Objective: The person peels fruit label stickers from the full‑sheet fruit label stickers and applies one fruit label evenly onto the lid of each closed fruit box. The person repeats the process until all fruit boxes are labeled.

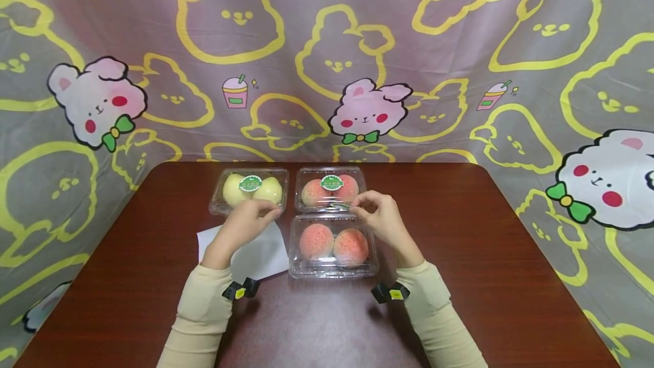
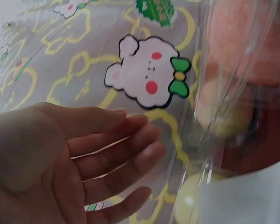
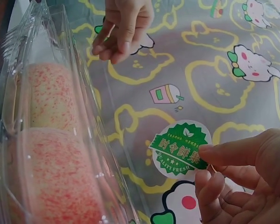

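Note:
My right hand [image 1: 380, 214] pinches a round green-and-white sticker [image 3: 175, 147] at its edge between thumb and fingers, above the clear plastic boxes. In the head view, the near box [image 1: 332, 271] holds two peaches [image 1: 317, 240] and carries no sticker on its lid. My left hand [image 1: 250, 223] hovers over a white sheet [image 1: 263, 257] with its fingers loosely bent. Nothing shows between its thumb and fingertips in the left wrist view. The sticker [image 2: 156, 11] also appears at the top of that view.
Behind the near box stands another box of peaches [image 1: 344, 189] with a green label [image 1: 332, 183] on its lid. To its left is a box of pale yellow fruit [image 1: 268, 191], also labelled. All stand on a brown table [image 1: 449, 231] with a patterned curtain [image 1: 439, 61] around it.

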{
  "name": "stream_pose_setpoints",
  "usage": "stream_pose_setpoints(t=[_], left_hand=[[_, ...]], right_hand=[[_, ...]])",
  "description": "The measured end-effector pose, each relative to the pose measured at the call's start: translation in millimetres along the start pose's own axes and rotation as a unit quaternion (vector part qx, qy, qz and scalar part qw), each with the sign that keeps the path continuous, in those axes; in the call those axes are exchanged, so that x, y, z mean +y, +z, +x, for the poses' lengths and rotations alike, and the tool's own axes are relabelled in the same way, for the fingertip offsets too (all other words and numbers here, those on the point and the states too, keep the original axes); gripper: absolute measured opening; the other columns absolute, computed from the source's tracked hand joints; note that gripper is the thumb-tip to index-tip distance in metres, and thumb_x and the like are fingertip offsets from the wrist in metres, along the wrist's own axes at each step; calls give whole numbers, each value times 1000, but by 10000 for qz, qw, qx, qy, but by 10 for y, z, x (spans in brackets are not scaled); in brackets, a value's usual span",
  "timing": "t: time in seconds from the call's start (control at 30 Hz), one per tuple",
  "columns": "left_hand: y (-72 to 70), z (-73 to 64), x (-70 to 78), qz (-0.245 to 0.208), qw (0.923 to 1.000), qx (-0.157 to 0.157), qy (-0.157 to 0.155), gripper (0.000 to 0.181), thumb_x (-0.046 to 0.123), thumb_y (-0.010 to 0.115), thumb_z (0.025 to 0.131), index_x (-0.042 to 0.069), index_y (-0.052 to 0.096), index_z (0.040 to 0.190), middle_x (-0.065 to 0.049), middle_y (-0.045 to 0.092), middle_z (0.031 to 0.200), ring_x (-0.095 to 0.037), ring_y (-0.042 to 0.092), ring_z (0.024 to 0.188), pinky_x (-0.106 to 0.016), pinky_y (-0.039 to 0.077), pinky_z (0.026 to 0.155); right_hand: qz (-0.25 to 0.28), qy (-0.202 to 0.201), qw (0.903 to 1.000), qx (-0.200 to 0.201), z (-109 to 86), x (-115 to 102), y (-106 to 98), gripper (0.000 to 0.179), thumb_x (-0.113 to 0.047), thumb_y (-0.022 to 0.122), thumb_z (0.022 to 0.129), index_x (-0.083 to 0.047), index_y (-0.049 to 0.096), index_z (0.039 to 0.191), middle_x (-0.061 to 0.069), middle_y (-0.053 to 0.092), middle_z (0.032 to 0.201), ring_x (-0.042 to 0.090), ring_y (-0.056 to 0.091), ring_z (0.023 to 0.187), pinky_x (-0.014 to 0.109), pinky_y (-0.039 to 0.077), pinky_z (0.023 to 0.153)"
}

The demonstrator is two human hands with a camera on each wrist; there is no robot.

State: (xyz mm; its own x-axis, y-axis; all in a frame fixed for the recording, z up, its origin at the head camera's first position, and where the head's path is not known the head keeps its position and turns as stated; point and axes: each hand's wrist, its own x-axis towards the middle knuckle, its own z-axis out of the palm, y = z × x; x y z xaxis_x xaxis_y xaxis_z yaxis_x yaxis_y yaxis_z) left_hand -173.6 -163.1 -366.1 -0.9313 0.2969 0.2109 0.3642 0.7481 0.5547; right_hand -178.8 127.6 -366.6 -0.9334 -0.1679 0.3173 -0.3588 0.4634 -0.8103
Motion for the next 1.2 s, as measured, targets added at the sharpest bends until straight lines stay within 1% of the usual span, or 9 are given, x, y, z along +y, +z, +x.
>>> stream_pose_setpoints(t=[0.13,0.27,0.33,0.43,0.53,0.67,0.83,1.03,1.2], left_hand=[[83,23,90,-149,9998,-20,118,18,16,61,93,3,74,97,-11,76,96,-27,70,94,-45,54,85],[181,35,165,-298,9994,-57,193,16,16,63,92,4,73,97,-10,75,94,-22,69,88,-39,55,80],[230,37,205,-392,9990,-5,222,15,16,64,91,4,73,96,-10,75,94,-21,68,87,-36,55,78],[300,43,265,-647,9974,153,287,14,15,65,90,4,73,97,-10,75,94,-21,68,87,-35,54,78],[364,57,318,-1018,9938,353,284,13,14,67,89,4,73,96,-11,75,94,-21,68,87,-32,53,78],[439,81,366,-1545,9865,543,104,12,13,70,87,3,73,94,-13,75,92,-16,66,80,-23,52,73],[490,92,397,-2025,9777,542,-87,15,11,70,86,0,71,96,-18,74,91,-17,68,74,-17,52,66],[518,87,416,-2263,9731,427,-2,15,11,69,87,-2,70,94,-20,74,87,-27,72,74,-16,52,63],[537,93,424,-2339,9714,391,-79,12,11,70,86,0,69,90,-19,73,83,-17,68,67,-16,50,59]], right_hand=[[116,53,9999,15,2,16,4,6,2,72,80,4,67,81,20,67,84,5,52,67,20,45,61],[262,187,9995,-31,3,31,6,5,1,74,79,3,69,79,19,63,94,9,52,82,21,46,71],[343,231,9991,-93,0,32,2,5,1,74,79,3,70,79,18,62,94,10,51,85,21,45,74],[564,303,9976,-266,-3,27,-3,5,1,73,80,5,69,81,13,63,86,8,52,77,20,44,68],[970,354,9932,-528,-4,18,-9,8,3,70,82,9,67,84,1,64,73,3,52,64,17,44,58],[1524,445,9832,-901,-5,4,-7,13,4,68,83,14,63,88,-11,60,68,1,50,57,17,43,51],[1820,441,9754,-1166,-12,-1,1,15,4,67,84,16,60,90,-9,59,67,1,44,53,18,38,47],[1814,514,9748,-1189,-13,-8,8,15,4,66,84,16,60,90,-10,59,66,1,43,51,18,37,46],[1739,693,9760,-1115,-11,-15,22,15,3,66,84,15,61,90,-8,59,65,2,43,48,18,36,45]])
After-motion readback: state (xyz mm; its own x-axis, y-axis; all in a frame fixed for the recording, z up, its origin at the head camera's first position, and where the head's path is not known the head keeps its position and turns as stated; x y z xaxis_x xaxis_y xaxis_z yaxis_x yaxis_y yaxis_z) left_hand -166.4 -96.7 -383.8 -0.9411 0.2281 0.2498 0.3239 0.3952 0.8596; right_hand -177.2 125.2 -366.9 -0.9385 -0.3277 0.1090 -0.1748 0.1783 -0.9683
